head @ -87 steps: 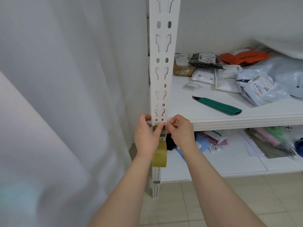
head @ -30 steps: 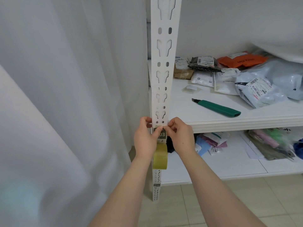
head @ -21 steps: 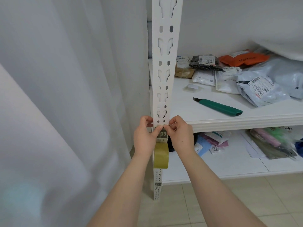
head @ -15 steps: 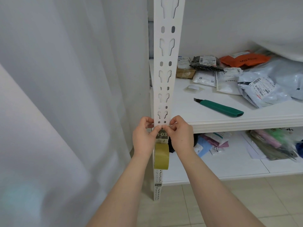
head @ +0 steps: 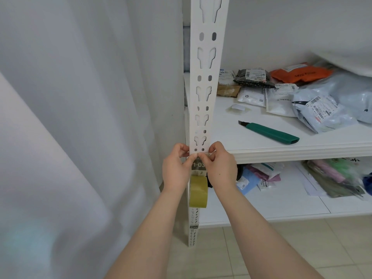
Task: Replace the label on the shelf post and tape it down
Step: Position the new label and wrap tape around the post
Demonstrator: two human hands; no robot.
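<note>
The white slotted shelf post (head: 207,81) runs down the middle of the view. A dark label (head: 198,165) reading "1-03" lies on its front at shelf-edge height. A clear strip of tape covers the label, and a yellow-brown tape roll (head: 198,191) hangs from the strip just below it. My left hand (head: 175,171) and my right hand (head: 220,167) sit on either side of the post. Thumbs and forefingers of both pinch the strip's top end against the post, just above the label.
A green utility knife (head: 269,133) lies on the white shelf (head: 302,152) to the right, with several mailer bags (head: 314,109) behind it. More packets (head: 259,178) fill the lower shelf. A white curtain (head: 80,117) hangs at the left. Tiled floor lies below.
My fingertips have crept slightly up the post, uncovering more of the label, so "1-03" now reads whole. The tape roll still hangs below.
</note>
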